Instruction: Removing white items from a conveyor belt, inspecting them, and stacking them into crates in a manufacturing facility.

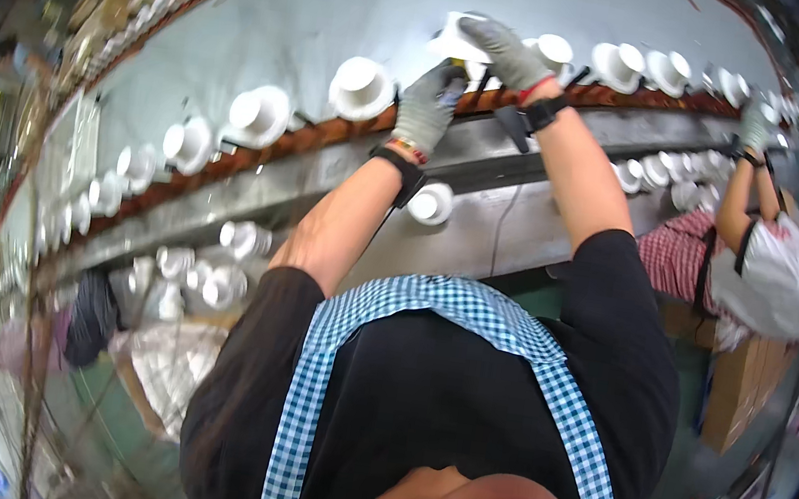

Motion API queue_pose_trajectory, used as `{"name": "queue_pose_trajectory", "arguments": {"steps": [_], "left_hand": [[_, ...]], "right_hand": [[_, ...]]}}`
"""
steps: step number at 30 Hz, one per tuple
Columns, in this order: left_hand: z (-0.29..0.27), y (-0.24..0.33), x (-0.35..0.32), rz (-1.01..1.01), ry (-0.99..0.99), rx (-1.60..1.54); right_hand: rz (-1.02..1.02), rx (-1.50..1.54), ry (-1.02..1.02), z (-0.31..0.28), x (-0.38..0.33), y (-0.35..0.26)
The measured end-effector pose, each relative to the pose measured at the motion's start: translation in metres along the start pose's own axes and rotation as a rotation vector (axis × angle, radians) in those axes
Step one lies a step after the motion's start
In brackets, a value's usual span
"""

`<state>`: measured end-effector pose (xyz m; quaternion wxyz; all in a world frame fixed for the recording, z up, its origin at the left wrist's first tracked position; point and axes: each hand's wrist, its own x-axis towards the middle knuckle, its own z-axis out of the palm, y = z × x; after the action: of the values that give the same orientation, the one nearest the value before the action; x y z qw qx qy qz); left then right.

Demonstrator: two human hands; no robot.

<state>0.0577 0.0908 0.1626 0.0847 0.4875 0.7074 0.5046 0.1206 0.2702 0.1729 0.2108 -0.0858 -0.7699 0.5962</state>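
Observation:
My right hand (508, 54), in a grey glove, reaches over the conveyor line with its fingers curled on a white cup-shaped piece (447, 42). Just below that piece, my gloved left hand (428, 104) has its fingers bent together around something small and dark with a bit of yellow, which I cannot make out. Left of my hands stands a white piece with a wide round rim (360, 90). Another white piece (552, 50) sits just beyond my right hand, partly hidden by it.
Several similar white pieces (260, 117) line the reddish-brown conveyor chain (334, 130). A metal ledge (486, 205) runs along the near side, with a white cup (431, 203) on it. A co-worker (770, 268) reaches to the line at right. An open carton (167, 370) stands lower left.

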Motion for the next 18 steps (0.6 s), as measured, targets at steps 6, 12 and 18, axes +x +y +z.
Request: {"name": "queue_pose_trajectory", "arguments": {"steps": [6, 12, 18], "left_hand": [[-0.017, -0.018, -0.018, -0.053, -0.182, 0.357], [0.023, -0.037, 0.002, -0.105, 0.311, -0.045], [-0.023, 0.001, -0.064, -0.448, 0.275, -0.291]], "right_hand": [[0.337, 0.283, 0.102, 0.016, -0.023, 0.053], [0.298, 0.100, -0.072, -0.018, 0.008, 0.077], [-0.176, -0.076, -0.044, 0.058, -0.003, -0.022]]}}
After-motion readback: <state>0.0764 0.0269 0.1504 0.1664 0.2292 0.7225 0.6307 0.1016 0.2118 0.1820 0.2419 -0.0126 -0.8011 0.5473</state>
